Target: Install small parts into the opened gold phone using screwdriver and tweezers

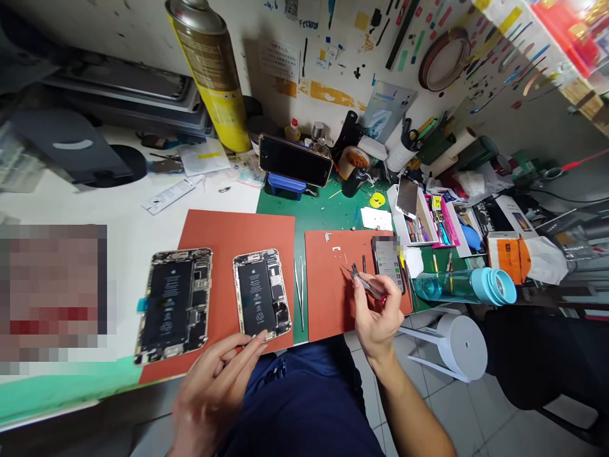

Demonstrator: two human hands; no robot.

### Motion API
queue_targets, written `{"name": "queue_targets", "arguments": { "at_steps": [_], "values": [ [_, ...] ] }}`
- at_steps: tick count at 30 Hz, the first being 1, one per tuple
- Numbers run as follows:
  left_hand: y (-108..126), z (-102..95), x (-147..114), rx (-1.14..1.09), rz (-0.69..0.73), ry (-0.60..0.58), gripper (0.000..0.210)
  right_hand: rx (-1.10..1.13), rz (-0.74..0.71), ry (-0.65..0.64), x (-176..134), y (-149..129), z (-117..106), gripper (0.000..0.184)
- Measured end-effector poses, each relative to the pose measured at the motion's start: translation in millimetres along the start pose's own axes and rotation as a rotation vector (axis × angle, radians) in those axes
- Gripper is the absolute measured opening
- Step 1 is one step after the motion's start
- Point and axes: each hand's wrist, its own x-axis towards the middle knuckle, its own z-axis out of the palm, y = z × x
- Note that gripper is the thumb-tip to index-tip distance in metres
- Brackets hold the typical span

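Observation:
My left hand [216, 374] is closed, its fingertips at the lower edge of a smaller opened phone [259, 295] with a black battery; what is pinched there, if anything, is too small to make out. Raised over the right red-brown mat [326, 317], my right hand [378, 314] grips dark tweezers [361, 280], their tips pointing up and left. Something red shows by its fingers. A larger opened phone [174, 304] lies to the left, with blue tape on its side. A silver pair of tweezers [299, 292] rests between the mats.
Small white pieces [336, 249] and a lit phone [389, 263] lie on the right mat. Behind stand a propped phone [295, 160] and a yellow spray can [214, 82]. A tool box [419, 222] and a blue bottle [457, 285] are at right.

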Motion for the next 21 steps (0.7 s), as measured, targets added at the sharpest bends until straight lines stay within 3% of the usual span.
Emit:
{"name": "queue_targets", "arguments": {
  "at_steps": [6, 12, 16, 21],
  "values": [
    [5.1, -3.5, -3.5, 0.035, -0.047, -0.016, 0.030, -0.084, -0.098, -0.009, 0.8, 16.3, 14.6, 0.028],
    [3.7, -9.7, 7.4, 0.170, 0.199, -0.027, 0.023, -0.073, -0.065, -0.012, 4.9, 13.0, 13.8, 0.026],
    [10.8, -13.3, 9.8, 0.061, 0.057, 0.020, 0.015, 0.149, 0.188, -0.038, -2.5, -17.3, -2.3, 0.030],
    [25.2, -20.6, 11.4, -0.049, -0.127, -0.039, 0.015, 0.578, 0.649, -0.357, -20.4, -55.1, -19.8, 0.040]
  ]
}}
